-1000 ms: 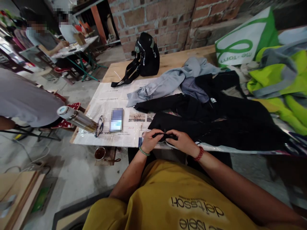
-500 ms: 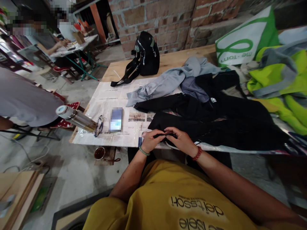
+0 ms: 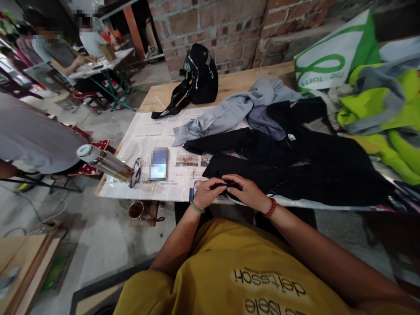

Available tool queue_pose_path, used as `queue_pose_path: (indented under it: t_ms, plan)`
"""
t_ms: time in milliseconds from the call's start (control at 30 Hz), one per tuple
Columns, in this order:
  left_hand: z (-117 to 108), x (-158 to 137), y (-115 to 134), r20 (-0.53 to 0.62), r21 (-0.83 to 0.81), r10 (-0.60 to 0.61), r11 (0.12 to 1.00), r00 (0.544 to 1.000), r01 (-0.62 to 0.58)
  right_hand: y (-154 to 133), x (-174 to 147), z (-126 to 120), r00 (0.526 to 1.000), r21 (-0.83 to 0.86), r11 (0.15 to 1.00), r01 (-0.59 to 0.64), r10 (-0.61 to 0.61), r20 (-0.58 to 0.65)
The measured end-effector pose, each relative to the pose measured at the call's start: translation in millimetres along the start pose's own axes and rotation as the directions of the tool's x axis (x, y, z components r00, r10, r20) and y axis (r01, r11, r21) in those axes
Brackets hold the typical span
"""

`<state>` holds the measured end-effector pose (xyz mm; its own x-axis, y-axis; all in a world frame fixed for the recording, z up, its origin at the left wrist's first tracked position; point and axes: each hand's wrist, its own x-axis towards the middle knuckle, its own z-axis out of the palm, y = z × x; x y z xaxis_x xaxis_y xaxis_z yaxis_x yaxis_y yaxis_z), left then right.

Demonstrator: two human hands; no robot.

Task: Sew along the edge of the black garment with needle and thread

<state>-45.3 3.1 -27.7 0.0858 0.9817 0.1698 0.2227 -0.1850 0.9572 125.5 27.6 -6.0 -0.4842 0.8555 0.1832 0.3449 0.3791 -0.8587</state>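
Both hands meet at the table's near edge, fingertips close together over the edge of a black garment. My left hand, with a green bead bracelet at the wrist, pinches the black cloth between thumb and fingers. On the other side my right hand, a red bracelet at its wrist, grips the same cloth, its fingers bent toward the left fingertips. The garment spreads away to the right across the table, one black sleeve or leg reaching left. Whether something small sits between the fingertips is hidden.
Newspaper covers the table. On it are a phone, glasses and a steel flask. Beyond lie a black bag, grey cloth, a green-white bag and yellow-green clothes. A seated person is at left.
My right fingers have shifted very slightly to the left over the cloth. The left hand, the garment and the things on the table stay where they were.
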Motion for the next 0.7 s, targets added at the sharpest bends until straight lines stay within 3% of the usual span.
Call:
queue_pose_path:
  t_ms: [200,433,700]
  plan:
    - [0.3,0.2,-1.1,0.006,-0.010,0.016,1.000,1.000,-0.016,-0.9,-1.4,1.5,0.999,0.009,1.000,-0.004,0.004,0.032]
    - [0.9,0.8,0.7,-0.005,0.016,0.021,1.000,1.000,-0.021,2.0,-3.8,4.9,0.995,0.232,0.968,-0.096,0.090,0.038]
    - [2.0,-0.2,-4.4,-0.051,0.051,0.061,0.997,0.997,-0.059,-0.3,-8.5,8.0,1.000,0.120,0.993,-0.013,0.013,0.005]
